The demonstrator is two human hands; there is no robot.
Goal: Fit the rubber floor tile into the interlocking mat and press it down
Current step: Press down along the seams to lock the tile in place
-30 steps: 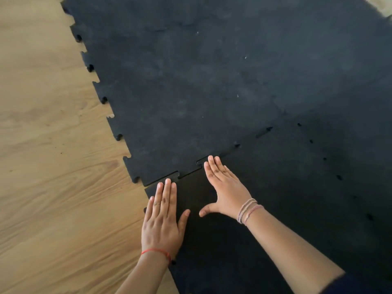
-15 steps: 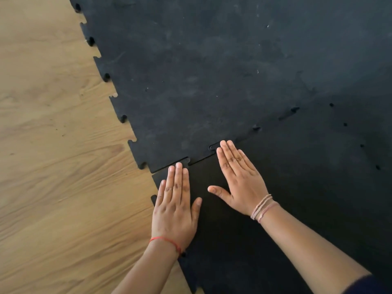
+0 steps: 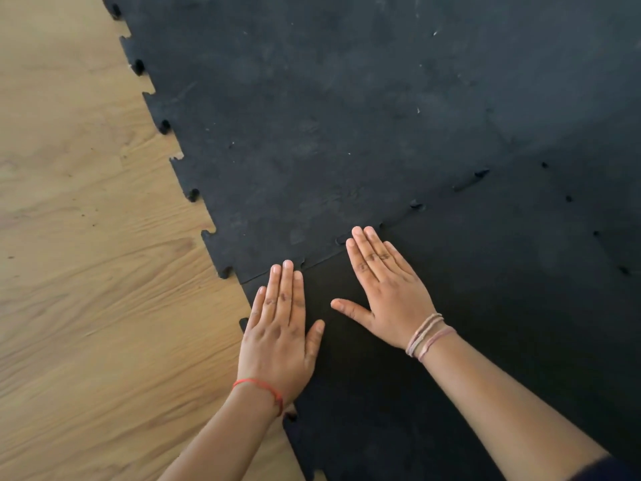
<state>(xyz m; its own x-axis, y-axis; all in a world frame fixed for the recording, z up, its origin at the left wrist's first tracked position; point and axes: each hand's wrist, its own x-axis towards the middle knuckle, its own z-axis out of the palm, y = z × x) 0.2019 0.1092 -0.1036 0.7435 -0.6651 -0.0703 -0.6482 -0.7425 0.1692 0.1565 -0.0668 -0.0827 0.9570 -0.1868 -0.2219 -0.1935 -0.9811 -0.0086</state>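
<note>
A black rubber floor tile (image 3: 468, 324) lies at the near side, its toothed far edge meeting the dusty black interlocking mat (image 3: 329, 126) along a diagonal seam. My left hand (image 3: 281, 328) lies flat, palm down, on the tile's left corner, fingertips reaching the seam. My right hand (image 3: 385, 289) is flat on the tile too, fingers together, tips on the seam, thumb spread. Both hands hold nothing. Small gaps show along the seam farther right (image 3: 471, 180).
Light wooden floor (image 3: 86, 272) fills the left side. The mat's left edge has jigsaw tabs and notches (image 3: 192, 194). More black matting extends right, with another seam of small holes (image 3: 595, 234).
The view has shifted, so the mat and hands sit a little differently in frame. Both hands stay flat on the tile at the seam; the right hand has edged slightly along it.
</note>
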